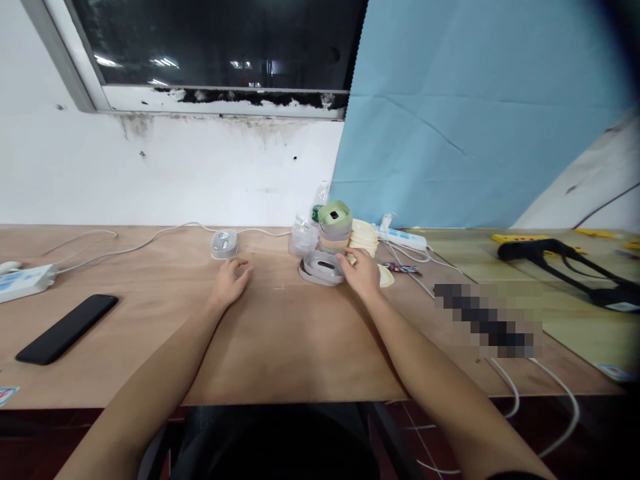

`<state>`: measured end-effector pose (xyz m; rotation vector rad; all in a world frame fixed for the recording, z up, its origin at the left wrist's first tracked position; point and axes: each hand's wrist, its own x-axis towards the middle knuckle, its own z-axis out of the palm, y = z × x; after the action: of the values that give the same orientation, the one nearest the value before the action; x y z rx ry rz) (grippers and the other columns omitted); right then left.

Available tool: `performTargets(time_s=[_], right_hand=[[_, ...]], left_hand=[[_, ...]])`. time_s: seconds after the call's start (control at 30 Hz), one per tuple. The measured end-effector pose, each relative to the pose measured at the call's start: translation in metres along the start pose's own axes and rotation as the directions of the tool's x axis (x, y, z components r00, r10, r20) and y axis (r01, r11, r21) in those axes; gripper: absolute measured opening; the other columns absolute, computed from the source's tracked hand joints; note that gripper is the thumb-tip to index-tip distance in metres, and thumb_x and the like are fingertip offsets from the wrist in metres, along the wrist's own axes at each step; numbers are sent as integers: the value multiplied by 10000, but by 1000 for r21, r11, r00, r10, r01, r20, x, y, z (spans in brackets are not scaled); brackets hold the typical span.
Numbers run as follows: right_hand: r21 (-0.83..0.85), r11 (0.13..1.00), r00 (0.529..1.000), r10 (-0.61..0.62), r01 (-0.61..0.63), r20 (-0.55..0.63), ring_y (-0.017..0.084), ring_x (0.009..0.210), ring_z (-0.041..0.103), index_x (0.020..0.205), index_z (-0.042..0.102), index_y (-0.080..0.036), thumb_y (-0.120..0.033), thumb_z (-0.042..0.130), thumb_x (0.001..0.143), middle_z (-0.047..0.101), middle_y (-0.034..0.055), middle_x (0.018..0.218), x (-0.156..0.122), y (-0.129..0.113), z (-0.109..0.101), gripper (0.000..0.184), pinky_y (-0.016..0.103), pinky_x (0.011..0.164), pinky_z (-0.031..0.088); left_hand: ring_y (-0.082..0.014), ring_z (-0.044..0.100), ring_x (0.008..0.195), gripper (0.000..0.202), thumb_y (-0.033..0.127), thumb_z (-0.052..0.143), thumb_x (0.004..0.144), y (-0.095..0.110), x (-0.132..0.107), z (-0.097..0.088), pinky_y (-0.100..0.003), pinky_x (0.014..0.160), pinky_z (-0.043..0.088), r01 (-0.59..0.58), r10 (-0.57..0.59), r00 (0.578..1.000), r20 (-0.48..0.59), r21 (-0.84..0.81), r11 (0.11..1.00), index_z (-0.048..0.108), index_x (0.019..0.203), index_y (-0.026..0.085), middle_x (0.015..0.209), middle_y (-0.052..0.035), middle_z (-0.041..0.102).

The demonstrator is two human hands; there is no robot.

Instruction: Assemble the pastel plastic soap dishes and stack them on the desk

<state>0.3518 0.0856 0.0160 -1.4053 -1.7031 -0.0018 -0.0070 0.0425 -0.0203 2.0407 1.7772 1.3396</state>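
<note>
My left hand (233,281) rests on the wooden table with thumb and fingers apart and holds nothing. Just beyond it sits a small grey piece with a white rim (224,245). My right hand (363,272) has its thumb and fingers at the right edge of a grey rounded tray with a dark slot (325,265), apparently gripping its rim. This tray lies tilted over another grey tray (309,275). Behind it stands a stack of grey and peach trays topped by a green one (336,213). Pale yellow nested pieces (364,238) stand behind my right hand.
Clear plastic cups (303,237) and a bottle with a green label (317,212) stand by the stack. A power strip (403,238) and white cables lie behind. A black phone (67,329) is at left, a black strap-like frame (570,270) at right.
</note>
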Motion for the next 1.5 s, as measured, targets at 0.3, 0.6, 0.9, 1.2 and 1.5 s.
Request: performTargets(time_s=[0.3,0.6,0.9,1.2,1.5], right_hand=[[-1,960,946,-274,278,171,252,996,560,980,707,-226,-478,601,821,660,86,1049,-6,-6,7,315,389,906,429],[-6,917,882,-382,399,276,247,987,580,915,730,-226,-416,646,804,693,69,1028,-10,-8,13,236,415,915,408],[-75,874,852,-444,481,278,256,993,568,954,707,-228,-299,617,821,690,50,1040,-12,-6,18,176,434,921,404],[-52,866,868,-494,497,56,248,1036,558,931,699,-223,-348,627,824,659,76,1075,-13,-16,15,179,430,946,421],[2,809,809,-587,587,24,238,1036,560,922,681,-216,-286,597,844,669,61,1043,-24,-40,18,134,450,972,416]], left_hand=[[-287,566,1063,368,480,522,837,-12,6,-1,-434,955,428,57,-54,996,-70,39,998,659,1017,190,1068,-110,626],[-323,474,1191,422,459,573,815,-16,15,1,-462,1044,343,61,-25,980,-198,181,981,616,1116,167,1234,-151,520],[-430,209,1382,753,567,569,786,-25,45,-1,-621,1069,204,244,-216,970,-113,465,851,362,1425,228,1523,-150,277],[-295,505,1194,469,574,553,816,22,-1,-9,-540,1128,165,-216,168,976,142,489,845,599,1162,260,1294,-90,570],[-252,602,1069,454,536,462,890,27,0,-26,-431,997,404,-264,217,953,211,229,937,590,1130,173,1126,-91,664]])
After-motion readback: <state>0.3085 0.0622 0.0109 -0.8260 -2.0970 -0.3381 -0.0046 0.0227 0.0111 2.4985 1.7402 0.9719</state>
